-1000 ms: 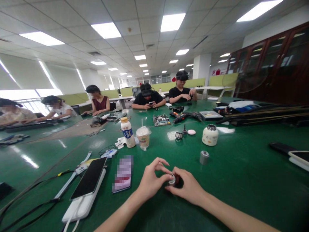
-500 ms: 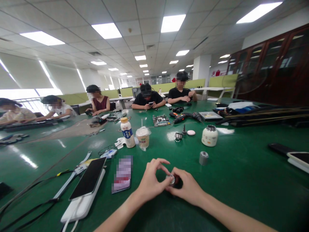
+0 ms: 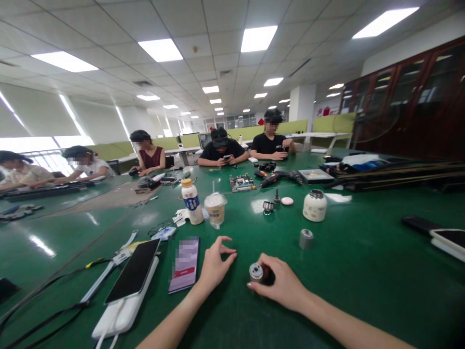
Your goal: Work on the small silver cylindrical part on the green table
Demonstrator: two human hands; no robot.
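Observation:
My right hand (image 3: 279, 283) grips a small metal cylinder part (image 3: 256, 272) that rests on the green table (image 3: 363, 271). My left hand (image 3: 214, 261) hovers just left of it, apart from the part, with thumb and forefinger pinched together; whether something tiny sits between them I cannot make out. A second grey metal cylinder (image 3: 306, 239) stands upright on the table beyond my right hand. A cream jar (image 3: 314, 205) with a metal neck stands farther back.
A phone on a white power bank (image 3: 125, 291) and a second phone (image 3: 184, 264) lie to my left. A drink bottle (image 3: 192, 201) and a cup (image 3: 215, 208) stand ahead. Several people sit at the far side. Phones (image 3: 441, 235) lie at the right edge.
My left hand has drawn away leftward from the metal part, its fingers still pinched. My right hand keeps hold of the part, which now shows its end face.

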